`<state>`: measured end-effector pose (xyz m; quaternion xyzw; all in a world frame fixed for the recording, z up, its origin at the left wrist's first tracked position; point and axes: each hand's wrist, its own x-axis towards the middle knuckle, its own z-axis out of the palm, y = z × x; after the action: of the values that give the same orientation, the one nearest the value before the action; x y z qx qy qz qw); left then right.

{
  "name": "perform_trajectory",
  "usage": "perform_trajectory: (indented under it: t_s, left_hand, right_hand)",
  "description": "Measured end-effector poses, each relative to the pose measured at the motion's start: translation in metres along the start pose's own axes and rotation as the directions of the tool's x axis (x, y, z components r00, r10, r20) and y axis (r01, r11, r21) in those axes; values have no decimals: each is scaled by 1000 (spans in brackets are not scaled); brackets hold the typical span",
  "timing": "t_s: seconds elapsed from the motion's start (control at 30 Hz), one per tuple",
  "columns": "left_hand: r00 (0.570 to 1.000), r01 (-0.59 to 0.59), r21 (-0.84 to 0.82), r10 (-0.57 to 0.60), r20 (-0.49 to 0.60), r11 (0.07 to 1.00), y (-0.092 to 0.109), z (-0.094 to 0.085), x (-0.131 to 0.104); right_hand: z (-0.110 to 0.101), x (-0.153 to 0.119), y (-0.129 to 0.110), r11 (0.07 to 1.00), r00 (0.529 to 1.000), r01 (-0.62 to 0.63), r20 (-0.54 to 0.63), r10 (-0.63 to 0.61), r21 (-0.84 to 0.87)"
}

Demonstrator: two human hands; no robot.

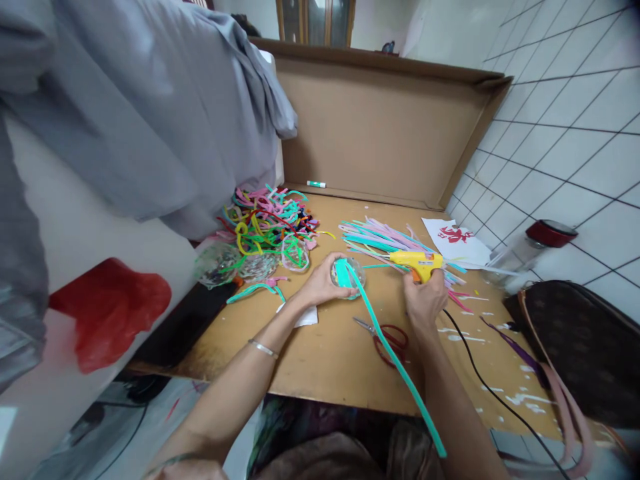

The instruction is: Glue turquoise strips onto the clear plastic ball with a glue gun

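My left hand (326,280) is closed around a small round clear container (356,283) with turquoise strips on its top. One long turquoise pipe cleaner (393,353) trails from it down toward the table's front edge. In my right hand (425,293) is a yellow glue gun (417,261), its nozzle pointing left toward the container, a short distance away. Red-handled scissors (391,345) lie on the table between my forearms, partly under the long pipe cleaner. Behind the glue gun lies a bundle of pink and turquoise pipe cleaners (373,235).
A tangled multicoloured pile (270,217) sits at the back left of the wooden table (325,360). Cardboard (380,127) stands behind. At right are a drawing on paper (457,241), a red-lidded jar (550,233), a brown bag (580,347) and the glue gun's black cord (475,373).
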<state>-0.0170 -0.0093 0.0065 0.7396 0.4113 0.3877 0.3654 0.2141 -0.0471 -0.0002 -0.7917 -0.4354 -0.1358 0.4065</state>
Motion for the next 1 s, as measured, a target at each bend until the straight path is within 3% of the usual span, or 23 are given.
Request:
perform_trajectory:
  t_s: [0.23, 0.57, 1.0]
  left_hand:
    - [1000, 8, -19, -8, 0, 1000, 4, 0, 0]
    - [1000, -17, 11, 17, -12, 1000, -3, 3, 2]
    - [997, -72, 52, 72, -3, 996, -2, 5, 1]
  right_hand:
    - [-3, -3, -5, 1000, 1000, 28, -7, -28, -5]
    - [-1, -12, -7, 981, 981, 193, -11, -193, 24]
    - [-1, -15, -8, 957, 955, 291, -45, -292, -10]
